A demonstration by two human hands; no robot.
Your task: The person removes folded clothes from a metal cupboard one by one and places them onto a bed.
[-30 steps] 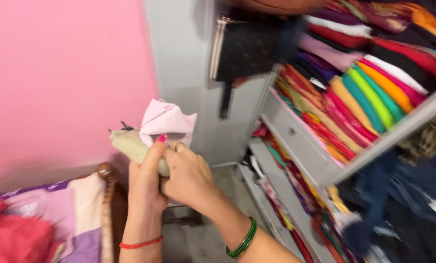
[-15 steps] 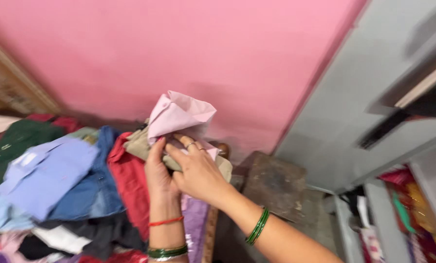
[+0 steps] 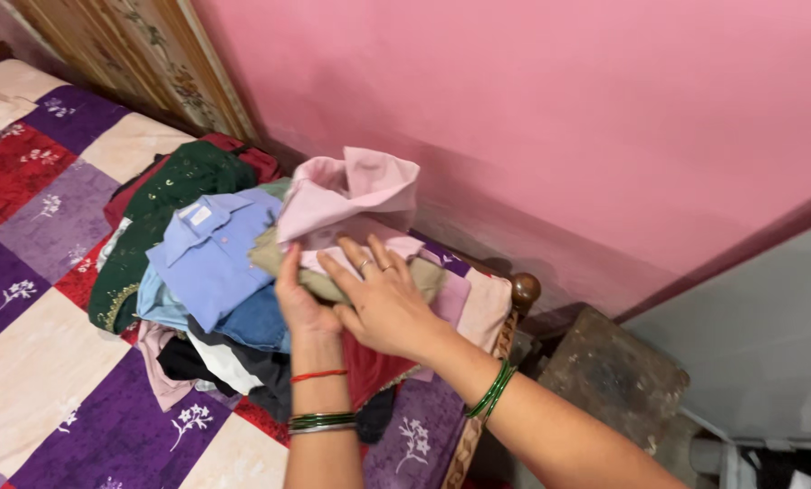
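Note:
My left hand [image 3: 297, 303] and my right hand [image 3: 383, 303] together grip a folded bundle of cloth: a pale pink shirt [image 3: 351, 190] on top of a beige garment [image 3: 283, 258]. The bundle hangs just over a heap of clothes [image 3: 197, 272] on the bed. A light blue shirt [image 3: 211, 249] lies on top of that heap, with a dark green embroidered piece [image 3: 174, 186] behind it and denim and a red garment [image 3: 369, 367] under my hands. My left wrist bears a red thread and green bangles; my right wrist has green bangles too.
The bed has a patchwork cover [image 3: 34, 362] of purple, cream and red squares. A wooden bedpost knob [image 3: 525, 290] marks its corner. A pink wall [image 3: 559, 118] rises behind. A worn dark stool [image 3: 614, 380] stands to the right beside a grey cupboard side [image 3: 767, 344].
The view swung left from the cupboard shelves to the bed. Both hands carried the pink and beige bundle along and now hold it low over the clothes heap.

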